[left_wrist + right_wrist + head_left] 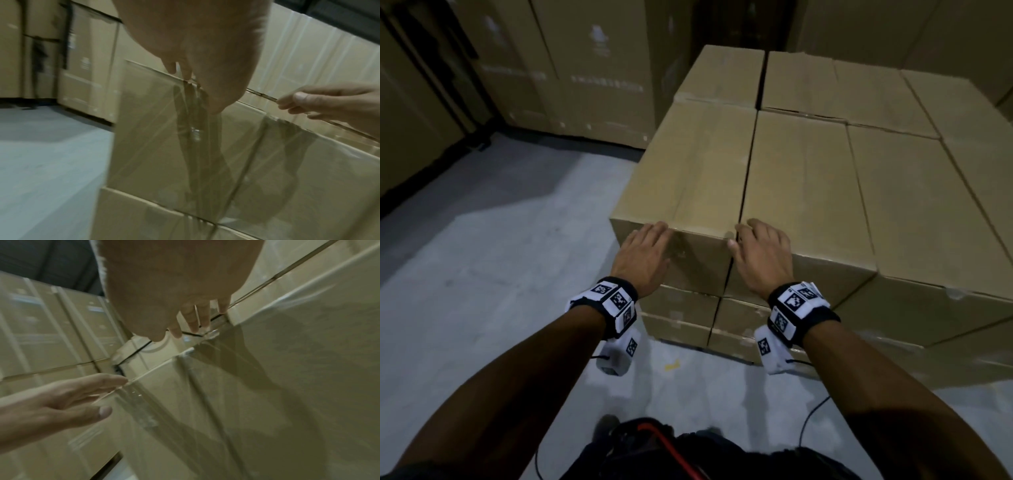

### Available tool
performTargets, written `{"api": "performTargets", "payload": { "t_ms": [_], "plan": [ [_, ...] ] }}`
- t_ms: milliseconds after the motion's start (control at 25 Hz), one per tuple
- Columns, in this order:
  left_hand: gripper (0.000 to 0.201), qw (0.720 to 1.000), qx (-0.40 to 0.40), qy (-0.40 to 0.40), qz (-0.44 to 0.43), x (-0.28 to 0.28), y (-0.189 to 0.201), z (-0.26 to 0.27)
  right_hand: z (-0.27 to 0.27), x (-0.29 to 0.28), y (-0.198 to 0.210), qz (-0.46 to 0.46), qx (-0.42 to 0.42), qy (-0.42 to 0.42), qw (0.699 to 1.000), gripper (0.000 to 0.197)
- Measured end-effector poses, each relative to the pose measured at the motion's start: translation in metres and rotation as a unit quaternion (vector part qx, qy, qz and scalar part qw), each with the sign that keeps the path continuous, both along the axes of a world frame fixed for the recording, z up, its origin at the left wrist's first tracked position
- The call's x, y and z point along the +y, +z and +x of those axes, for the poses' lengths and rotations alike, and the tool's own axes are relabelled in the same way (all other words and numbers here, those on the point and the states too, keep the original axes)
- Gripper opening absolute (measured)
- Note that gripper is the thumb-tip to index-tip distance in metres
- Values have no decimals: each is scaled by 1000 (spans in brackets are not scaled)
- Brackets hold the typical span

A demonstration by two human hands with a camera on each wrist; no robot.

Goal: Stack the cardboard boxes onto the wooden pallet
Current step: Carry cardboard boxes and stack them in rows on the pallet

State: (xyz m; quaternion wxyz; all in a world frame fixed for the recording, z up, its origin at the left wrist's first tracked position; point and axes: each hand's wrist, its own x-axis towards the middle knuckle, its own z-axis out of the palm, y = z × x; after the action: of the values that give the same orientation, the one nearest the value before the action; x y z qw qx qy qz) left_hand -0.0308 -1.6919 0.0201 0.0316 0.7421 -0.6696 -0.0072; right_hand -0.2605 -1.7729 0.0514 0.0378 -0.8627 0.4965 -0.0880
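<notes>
- Stack (825, 205): I count at least two layers of cardboard boxes, with the top layer packed edge to edge as far as the head view reaches.
- Corner box (688, 178): sits on top at the near left, flush with its neighbour.
- Left hand (643, 253): fingers straight, flat on that box's near top edge, holding nothing.
- Right hand (760, 253): fingers spread over the seam beside it, holding nothing.
- Pallet: hidden under the stack (I cannot confirm it).
- Progress: I judge stacking well advanced; boxes left to move not visible.

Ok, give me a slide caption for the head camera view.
Left hand and right hand rest open on the near top edge of the stacked cardboard boxes.
</notes>
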Motion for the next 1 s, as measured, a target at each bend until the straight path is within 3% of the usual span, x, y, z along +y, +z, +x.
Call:
{"api": "performTargets", "payload": {
  "t_ms": [280, 600, 800, 1000],
  "plan": [
    [61, 996, 30, 86, -15, 50, 1, 128, 148, 34, 10, -3, 9, 48, 999, 47],
    [58, 995, 42, 88, -17, 64, 15, 295, 319, 46, 26, 39, 8, 6, 999, 49],
    [57, 995, 58, 79, -19, 21, 23, 358, 375, 4, 43, 57, 25, -37, 997, 51],
    [55, 997, 56, 47, -22, -67, 24, 408, 436, -91, 43, 83, 23, -96, 992, 51]
  ]
}}
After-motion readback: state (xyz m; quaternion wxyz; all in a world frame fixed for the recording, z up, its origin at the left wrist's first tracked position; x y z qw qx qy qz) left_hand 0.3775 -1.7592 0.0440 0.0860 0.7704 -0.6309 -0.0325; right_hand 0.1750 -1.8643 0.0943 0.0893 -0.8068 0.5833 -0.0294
